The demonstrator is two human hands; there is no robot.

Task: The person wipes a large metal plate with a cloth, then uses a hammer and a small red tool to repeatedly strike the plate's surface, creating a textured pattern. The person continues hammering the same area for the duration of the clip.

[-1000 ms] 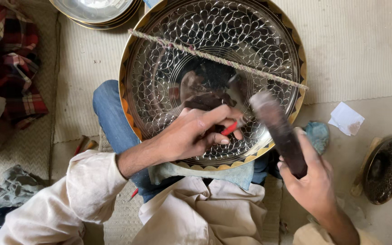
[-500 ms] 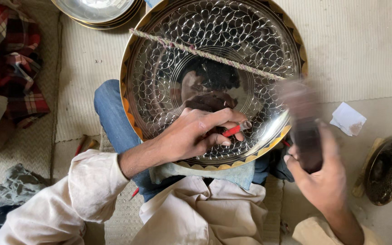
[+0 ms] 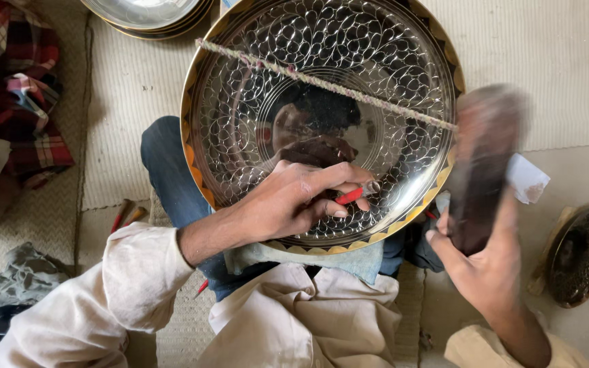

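Nearest to us, our cream sleeves frame the lap, where a pale cloth (image 3: 308,255) lies under the lower edge of the tray. Our left hand (image 3: 294,201) rests on the lower part of the big round metal tray (image 3: 253,88). Its grip is pressed together, thumb and fingers pinching a thin red tool (image 3: 350,196) whose tip touches the patterned surface near the tray's middle. Our right hand (image 3: 485,266) is off the tray's right edge, its grip wrapped tight around the lower end of a dark hammer (image 3: 482,170), which stands nearly upright and is blurred, so we cannot tell its exact shape.

The tray leans over our knees and blue trousers (image 3: 168,177). Its face is shiny silver with a dense leaf-like pattern, and its rim is gold with dark triangles. A rough string (image 3: 322,82) stretches across it from upper left to the right rim.

Just right of the hammer, a small white slip of paper (image 3: 530,178) lies on the floor, roughly square. Farther right sits a dark, rough-looking round bowl (image 3: 581,255) with a brassy rim. To the left, near our knee, a few wooden-handled tools (image 3: 125,215) lie on the woven mat (image 3: 131,102), a grey rag (image 3: 25,279) lies lower left, and a red checked cloth (image 3: 25,88) is bunched at the far left. At the top edge, more stacked metal trays (image 3: 148,13) show.
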